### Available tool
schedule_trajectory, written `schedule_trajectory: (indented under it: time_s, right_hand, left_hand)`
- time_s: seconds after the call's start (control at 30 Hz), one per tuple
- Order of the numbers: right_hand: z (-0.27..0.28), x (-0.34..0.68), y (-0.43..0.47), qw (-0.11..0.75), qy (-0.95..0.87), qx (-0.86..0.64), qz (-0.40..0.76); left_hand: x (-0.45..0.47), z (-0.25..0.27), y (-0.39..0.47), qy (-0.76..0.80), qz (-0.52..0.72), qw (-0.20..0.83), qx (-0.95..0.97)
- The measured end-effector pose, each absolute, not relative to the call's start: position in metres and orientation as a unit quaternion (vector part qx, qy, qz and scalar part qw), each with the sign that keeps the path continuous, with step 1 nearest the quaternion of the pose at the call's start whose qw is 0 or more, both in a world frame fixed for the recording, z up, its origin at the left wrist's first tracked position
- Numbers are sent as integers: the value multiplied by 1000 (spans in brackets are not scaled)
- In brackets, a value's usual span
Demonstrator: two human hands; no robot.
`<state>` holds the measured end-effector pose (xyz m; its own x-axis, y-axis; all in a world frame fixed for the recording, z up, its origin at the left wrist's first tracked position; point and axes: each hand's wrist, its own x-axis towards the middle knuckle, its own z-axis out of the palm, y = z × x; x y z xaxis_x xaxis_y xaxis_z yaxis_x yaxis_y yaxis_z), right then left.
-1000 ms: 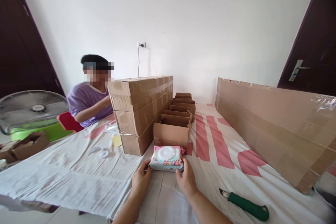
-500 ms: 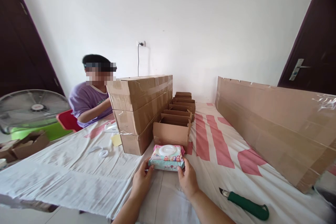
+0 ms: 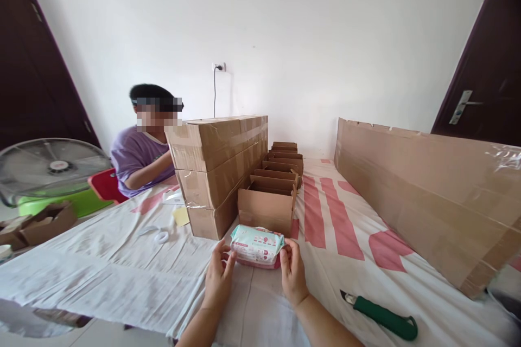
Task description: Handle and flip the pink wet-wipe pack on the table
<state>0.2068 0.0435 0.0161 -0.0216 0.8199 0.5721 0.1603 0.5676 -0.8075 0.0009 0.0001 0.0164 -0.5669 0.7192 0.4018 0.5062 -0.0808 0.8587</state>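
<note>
No text can be read with certainty. The wipes pack (image 3: 257, 245), held just in front of the nearest open carton (image 3: 266, 209), carries red and teal printing, but it is too small and blurred to read. The fan (image 3: 51, 168), far left of the carton, has a red hub badge, also illegible.

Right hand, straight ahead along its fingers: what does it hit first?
The right hand already grips the wipes pack, so that is first. Past the pack, the nearest open carton stands right behind it. The gap between pack and carton is hard to judge from this view.
</note>
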Motion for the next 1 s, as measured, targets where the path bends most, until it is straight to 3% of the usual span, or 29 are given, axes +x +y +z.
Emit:
schedule_trajectory:
  time_s: [0.13,0.43,0.73,0.9,1.0]
  right_hand:
    - [10,205,48,592,-656,-392,256]
    - [-8,194,49,486,-745,-426,167]
    - [0,205,54,539,-708,-414,192]
    - [11,209,51,560,-690,-403,219]
    - [16,210,46,560,-692,-366,270]
  left_hand:
    - [0,19,2,683,550,112,468]
    - [7,29,-2,705,466,140,516]
    - [-1,20,-1,658,502,88,554]
    - [3,15,-5,576,560,136,580]
    - [3,12,-5,585,562,95,577]
